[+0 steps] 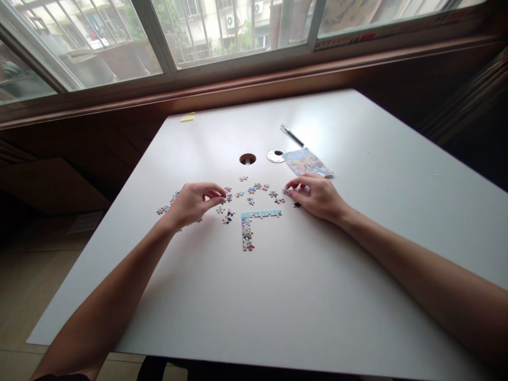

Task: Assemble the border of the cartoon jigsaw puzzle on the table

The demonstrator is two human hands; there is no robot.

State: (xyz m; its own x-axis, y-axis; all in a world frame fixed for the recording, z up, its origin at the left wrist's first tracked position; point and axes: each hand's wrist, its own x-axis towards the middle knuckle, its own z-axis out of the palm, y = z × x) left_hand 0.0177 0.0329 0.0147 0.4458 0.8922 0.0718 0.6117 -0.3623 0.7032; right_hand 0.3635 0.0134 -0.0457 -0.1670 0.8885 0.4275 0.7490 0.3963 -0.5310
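My left hand (198,202) is closed in a pinch, with a small jigsaw piece (229,198) at its fingertips. My right hand (315,193) pinches another jigsaw piece (286,191) between thumb and fingers. Between and below the hands lies a joined L-shaped corner of the puzzle (246,227), its top strip pale blue and its left strip many-coloured. Several loose pieces (257,187) are scattered above that corner. More pieces (174,197) lie to the left, partly hidden behind my left hand. A dark piece (297,204) sits just under my right hand.
A white table (254,307) stands by a window. On it lie a folded picture sheet (307,162), a pen (292,135) and a yellow paper slip (188,117). A round cable hole (247,159) opens in the tabletop, with its metal cover (273,156) beside it.
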